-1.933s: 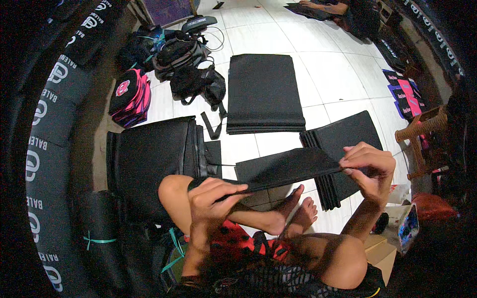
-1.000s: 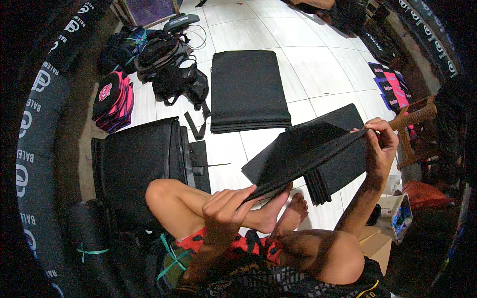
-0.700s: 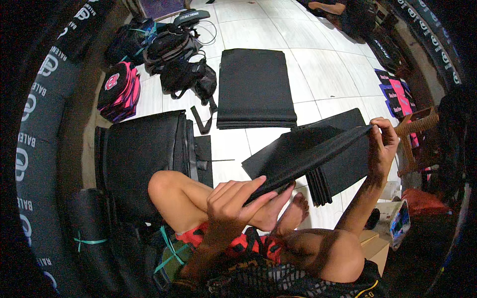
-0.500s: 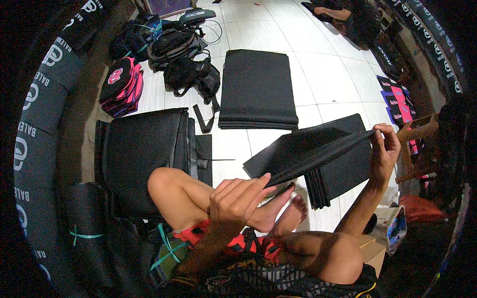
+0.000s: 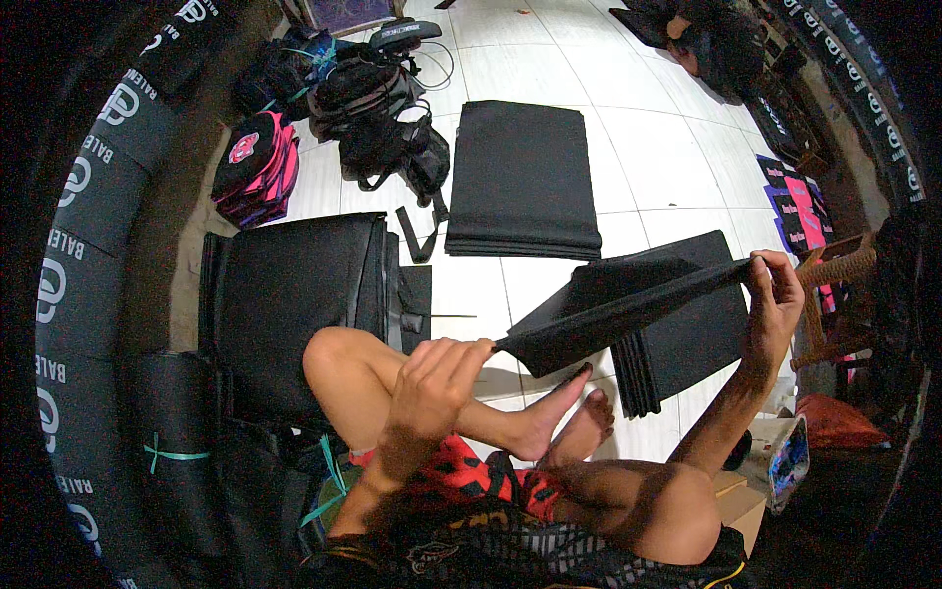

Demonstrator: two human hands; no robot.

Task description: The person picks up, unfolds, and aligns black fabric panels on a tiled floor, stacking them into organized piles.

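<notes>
A black fabric sheet (image 5: 628, 312) stretches on a slant between my hands, above the floor. My left hand (image 5: 437, 385) pinches its near left corner, in front of my bent knee. At the far right end, the raised fingers of my right hand (image 5: 773, 294) grip the other corner. Beneath the held sheet lies a spread of flat black sheets (image 5: 702, 344), partly covered by it. A bundle of narrow folded black pieces (image 5: 636, 381) lies at its near left side, close to my bare feet.
A neat stack of black sheets (image 5: 525, 177) lies ahead on white tiles. Larger black sheets (image 5: 294, 275) are piled left. Black bags (image 5: 392, 147) and a pink-and-black stack (image 5: 257, 172) stand beyond. Right are a wooden stool (image 5: 834, 270) and a red bag (image 5: 839, 422). Another person (image 5: 702, 44) sits far right.
My left hand has moved left and its fingers have closed on the sheet's corner. The sheet is now drawn out longer between my hands. The whole view has shifted slightly.
</notes>
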